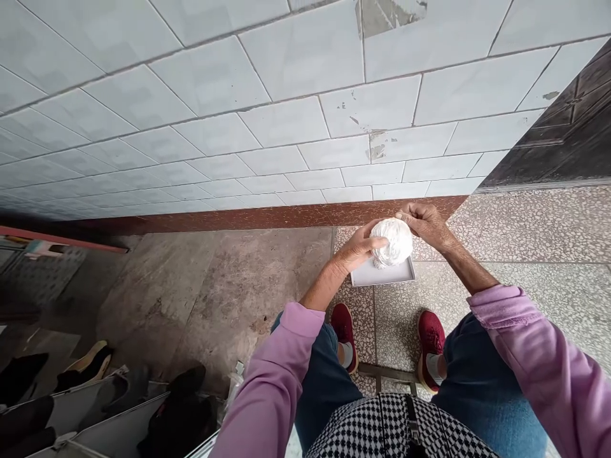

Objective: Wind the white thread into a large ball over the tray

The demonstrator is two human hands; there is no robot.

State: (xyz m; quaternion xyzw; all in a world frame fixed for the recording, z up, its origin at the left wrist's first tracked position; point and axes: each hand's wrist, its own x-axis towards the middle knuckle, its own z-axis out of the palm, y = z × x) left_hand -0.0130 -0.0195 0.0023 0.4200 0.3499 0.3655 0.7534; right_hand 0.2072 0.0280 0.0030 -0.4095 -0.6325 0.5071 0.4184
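- left hand (359, 247) clasped on the white ball (393, 243);
- ball — above the white tray (386, 276), beyond the red shoes (432, 332);
- right hand (424, 224) at its upper right edge — cannot tell whether it pinches;

Wht tray (382, 276) on speckled flr (539, 299)
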